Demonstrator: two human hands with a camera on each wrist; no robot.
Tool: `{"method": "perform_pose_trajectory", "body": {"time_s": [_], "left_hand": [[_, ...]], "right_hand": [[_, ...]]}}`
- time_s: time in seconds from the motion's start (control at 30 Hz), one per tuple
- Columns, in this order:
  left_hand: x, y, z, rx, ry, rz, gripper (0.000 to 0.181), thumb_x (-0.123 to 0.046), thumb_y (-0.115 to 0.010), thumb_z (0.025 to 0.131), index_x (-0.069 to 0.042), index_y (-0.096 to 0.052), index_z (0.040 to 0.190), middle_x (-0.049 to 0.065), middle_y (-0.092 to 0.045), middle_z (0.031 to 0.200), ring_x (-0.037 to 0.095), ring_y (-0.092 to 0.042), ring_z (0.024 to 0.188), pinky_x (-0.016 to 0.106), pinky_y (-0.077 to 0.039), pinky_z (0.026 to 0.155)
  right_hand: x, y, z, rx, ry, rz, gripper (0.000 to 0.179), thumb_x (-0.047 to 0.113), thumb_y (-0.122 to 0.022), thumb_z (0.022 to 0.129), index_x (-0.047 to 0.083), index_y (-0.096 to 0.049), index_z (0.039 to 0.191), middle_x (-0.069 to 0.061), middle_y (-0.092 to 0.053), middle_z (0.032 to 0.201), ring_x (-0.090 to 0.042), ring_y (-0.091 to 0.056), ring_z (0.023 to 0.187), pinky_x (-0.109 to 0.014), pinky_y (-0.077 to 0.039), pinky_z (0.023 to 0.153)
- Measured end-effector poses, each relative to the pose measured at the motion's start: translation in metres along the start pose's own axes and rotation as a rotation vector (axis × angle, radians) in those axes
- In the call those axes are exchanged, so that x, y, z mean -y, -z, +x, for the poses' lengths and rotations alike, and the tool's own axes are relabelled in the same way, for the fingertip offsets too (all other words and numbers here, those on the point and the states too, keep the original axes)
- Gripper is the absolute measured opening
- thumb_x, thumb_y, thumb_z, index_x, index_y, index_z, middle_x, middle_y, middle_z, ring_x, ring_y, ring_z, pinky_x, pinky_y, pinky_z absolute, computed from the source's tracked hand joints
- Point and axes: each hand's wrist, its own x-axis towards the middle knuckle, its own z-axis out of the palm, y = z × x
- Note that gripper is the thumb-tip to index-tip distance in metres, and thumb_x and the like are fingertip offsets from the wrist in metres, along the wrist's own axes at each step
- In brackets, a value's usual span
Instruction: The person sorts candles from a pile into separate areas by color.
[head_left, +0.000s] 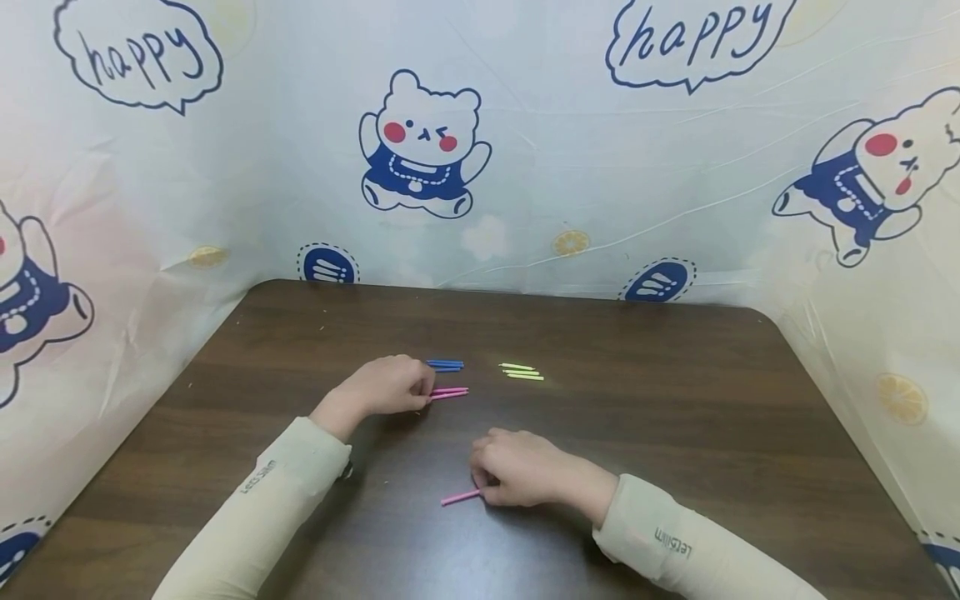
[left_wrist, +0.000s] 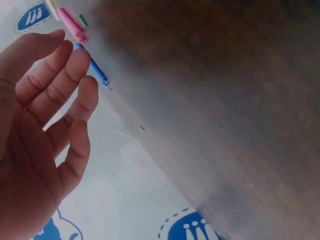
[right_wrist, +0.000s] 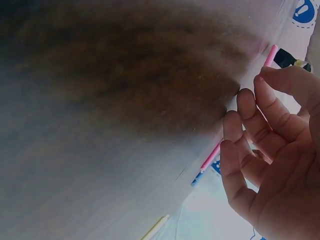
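Two pink candles (head_left: pixel 450 392) lie side by side on the table, their left ends by the fingertips of my left hand (head_left: pixel 386 385). That hand is loosely curled, with thumb and index close together and no candle visibly between them in the left wrist view. Nearer to me, my right hand (head_left: pixel 521 468) pinches one end of another pink candle (head_left: pixel 460 497) between thumb and index finger. Its free end points left, low over the table. Blue candles (head_left: pixel 446 365) lie just behind the pink pair, and three yellow candles (head_left: pixel 522 372) lie to their right.
The brown wooden table (head_left: pixel 675 400) has a rounded far edge against a printed cloth backdrop (head_left: pixel 525 183), which also rises on both sides. Tiny green scraps (left_wrist: pixel 83 20) show on the tabletop in the left wrist view.
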Motion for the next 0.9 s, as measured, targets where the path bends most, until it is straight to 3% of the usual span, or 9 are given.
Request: {"method": "perform_pose_trajectory", "body": {"time_s": [0.5,0.9], "left_hand": [[-0.003,0.003,-0.010,-0.009,-0.017,0.002,0.007,-0.023,-0.072,0.089,-0.019,-0.068,0.085,-0.007,-0.058,0.069,0.010,-0.051,0.063,0.026,-0.044,0.059],[-0.009,0.006,-0.027,-0.028,-0.020,0.000,0.004,-0.022,-0.073,0.089,-0.020,-0.070,0.090,-0.010,-0.061,0.075,0.010,-0.053,0.070,0.026,-0.047,0.066]], "right_hand": [[-0.001,0.001,-0.002,-0.007,-0.005,0.008,0.017,0.022,-0.073,0.082,0.026,-0.059,0.074,0.015,-0.049,0.077,-0.004,-0.045,0.077,-0.019,-0.037,0.059],[-0.010,0.007,-0.001,-0.018,-0.021,0.040,0.013,0.021,-0.073,0.084,0.025,-0.063,0.077,0.014,-0.052,0.079,-0.004,-0.046,0.076,-0.019,-0.039,0.060]]}}
